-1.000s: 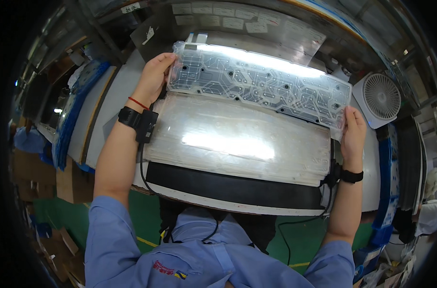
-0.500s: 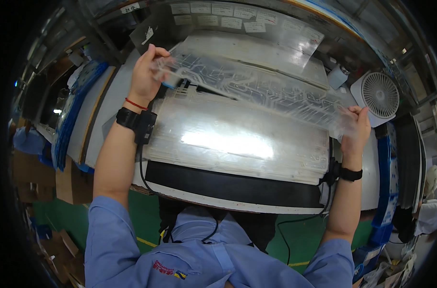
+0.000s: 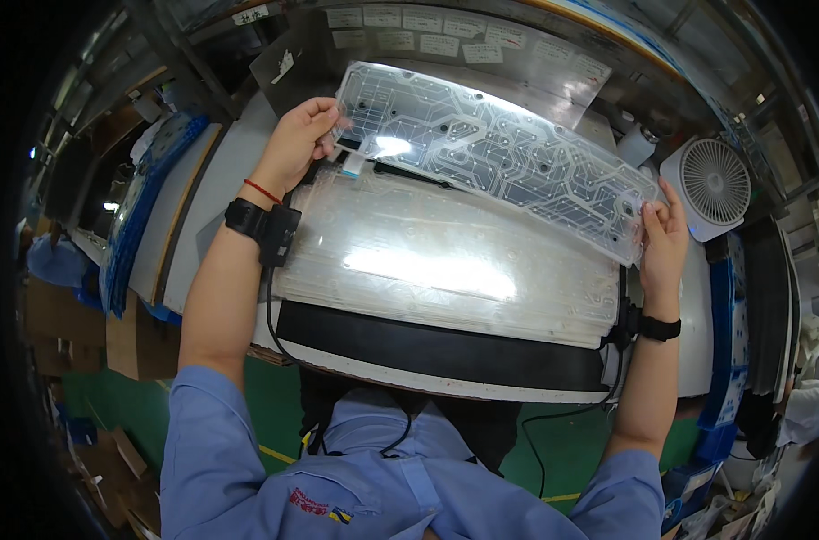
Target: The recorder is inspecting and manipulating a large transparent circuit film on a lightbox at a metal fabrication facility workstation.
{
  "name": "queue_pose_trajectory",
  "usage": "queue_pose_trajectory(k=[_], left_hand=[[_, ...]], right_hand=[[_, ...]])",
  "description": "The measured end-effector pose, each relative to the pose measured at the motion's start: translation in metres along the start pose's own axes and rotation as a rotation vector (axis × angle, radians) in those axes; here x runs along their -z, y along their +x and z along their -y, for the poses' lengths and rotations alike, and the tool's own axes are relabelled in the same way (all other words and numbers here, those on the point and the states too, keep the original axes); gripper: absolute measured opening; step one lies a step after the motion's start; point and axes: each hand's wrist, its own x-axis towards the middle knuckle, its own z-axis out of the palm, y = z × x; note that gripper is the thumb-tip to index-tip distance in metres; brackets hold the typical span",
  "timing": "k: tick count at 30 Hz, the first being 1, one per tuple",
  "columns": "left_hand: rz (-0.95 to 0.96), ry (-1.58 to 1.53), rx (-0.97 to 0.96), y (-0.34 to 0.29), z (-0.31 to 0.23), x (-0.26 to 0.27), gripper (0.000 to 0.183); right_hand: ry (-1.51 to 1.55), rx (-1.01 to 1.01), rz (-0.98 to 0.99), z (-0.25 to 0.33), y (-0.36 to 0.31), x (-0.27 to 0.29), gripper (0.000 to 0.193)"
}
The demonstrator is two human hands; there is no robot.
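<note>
A clear keyboard membrane sheet [image 3: 508, 166], printed with silvery circuit traces and dotted with small holes, is held up over the work table, tilted down to the right. My left hand [image 3: 299, 142] pinches its left end between thumb and fingers. Its right end is gripped by my right hand [image 3: 665, 236], thumb in front. Just below and nearer to me lies a thick stack of similar clear sheets [image 3: 445, 238], with bright light glaring off it. A small whitish tab with a blue edge [image 3: 353, 164] shows under the held sheet's left part.
The stack rests on a black mat [image 3: 427, 346] on the pale table [image 3: 697, 333]. A white fan [image 3: 711, 184] stands at the right, beside a grey-white container [image 3: 637, 144]. Behind rises a metal panel [image 3: 553, 85] with paper labels. Blue-edged sheets [image 3: 153, 202] lean at the left. Cables trail from both wrists.
The membrane sheet has turned its broad face toward me, its far edge lifted, and now hangs still enough to show its traces. Both hands keep hold; the left has shifted slightly right.
</note>
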Motion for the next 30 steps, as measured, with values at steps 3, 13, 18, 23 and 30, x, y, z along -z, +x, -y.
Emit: queue_pose_trajectory(k=[3, 13, 18, 23, 30], left_hand=[[-0.007, -0.14, -0.035, 0.004, 0.007, 0.01, 0.022], [-0.074, -0.233, -0.05, 0.002, 0.001, 0.006, 0.038], [-0.08, -0.14, -0.031, 0.001, 0.002, 0.003, 0.04], [-0.108, -0.099, -0.035, 0.001, 0.003, 0.004, 0.037], [-0.142, -0.089, -0.027, 0.001, 0.002, 0.003, 0.032]], right_hand=[[0.026, -0.028, -0.013, 0.001, 0.0, 0.0, 0.042], [-0.391, -0.215, 0.118, -0.009, -0.001, 0.002, 0.03], [-0.444, -0.225, 0.36, -0.009, -0.002, 0.003, 0.03], [-0.25, -0.19, 0.433, 0.009, -0.011, -0.007, 0.038], [-0.311, -0.296, 0.526, 0.01, -0.012, -0.004, 0.033]])
